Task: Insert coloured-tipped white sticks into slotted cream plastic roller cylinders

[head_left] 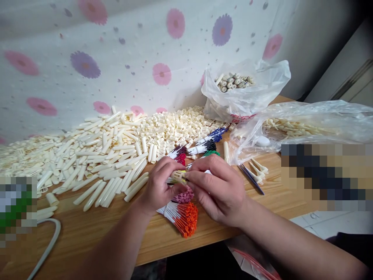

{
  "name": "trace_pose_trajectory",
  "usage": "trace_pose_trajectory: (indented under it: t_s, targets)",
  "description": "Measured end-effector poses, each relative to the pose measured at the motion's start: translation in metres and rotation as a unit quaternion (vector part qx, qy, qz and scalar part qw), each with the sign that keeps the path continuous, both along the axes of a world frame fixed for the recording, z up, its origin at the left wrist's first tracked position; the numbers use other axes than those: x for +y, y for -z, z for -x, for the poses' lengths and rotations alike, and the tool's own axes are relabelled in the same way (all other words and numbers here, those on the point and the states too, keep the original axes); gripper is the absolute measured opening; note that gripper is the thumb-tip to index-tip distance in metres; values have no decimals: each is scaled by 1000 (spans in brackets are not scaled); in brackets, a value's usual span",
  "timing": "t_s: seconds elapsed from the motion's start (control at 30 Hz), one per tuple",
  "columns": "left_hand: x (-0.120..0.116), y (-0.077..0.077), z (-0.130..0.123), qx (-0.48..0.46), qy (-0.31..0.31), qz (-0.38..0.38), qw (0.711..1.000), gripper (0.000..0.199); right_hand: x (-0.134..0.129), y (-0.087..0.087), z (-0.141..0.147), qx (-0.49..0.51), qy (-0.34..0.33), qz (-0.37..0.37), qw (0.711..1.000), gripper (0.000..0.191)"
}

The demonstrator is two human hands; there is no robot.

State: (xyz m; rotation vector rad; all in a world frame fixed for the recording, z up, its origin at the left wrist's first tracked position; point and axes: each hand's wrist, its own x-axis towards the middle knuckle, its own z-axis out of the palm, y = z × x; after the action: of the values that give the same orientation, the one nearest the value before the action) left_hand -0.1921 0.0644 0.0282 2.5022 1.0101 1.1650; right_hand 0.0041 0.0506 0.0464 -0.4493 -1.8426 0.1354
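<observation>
My left hand [157, 186] is closed around a short cream plastic sleeve with slots [177, 176], held a little above the table. The fingertips of my right hand [220, 190] pinch at the sleeve's right end; what they hold there is hidden. Beneath and around my hands lie bundles of thin white sticks with coloured tips. The orange-tipped bundle [186, 217] is nearest, with a pink-tipped bundle [184, 195] partly covered behind it. Farther back are red-tipped [180, 158], green-tipped [212, 153], black-tipped [205, 146] and blue-tipped bundles [217, 135].
Long cream tubes [113, 159] and slotted sleeves [177, 124] heap along the back and left. A plastic bag of round-ended parts [233, 103] stands behind; another clear bag [291, 128] lies right. Tweezers [252, 179] rest beside small cream pieces [259, 169]. A white cable [55, 229] curves at left.
</observation>
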Motion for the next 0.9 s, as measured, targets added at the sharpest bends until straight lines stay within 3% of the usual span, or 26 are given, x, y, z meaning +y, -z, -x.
trace_pose_trajectory:
  t_s: [0.07,0.27,0.47,0.9]
  targets:
    - [-1,-2,2,18,8,2,1000,47,1,3,-1,-6,18,9,1000,15]
    - [-4,-5,1,41,-39,-48,997,38,5,4,-4,12,41,23,999,9]
    - [-5,-5,0,43,-81,-104,990,32,9,3,-6,17,13,77,997,8]
    - [-4,-7,-2,38,-122,-128,984,24,10,18,5,95,-42,178,978,8]
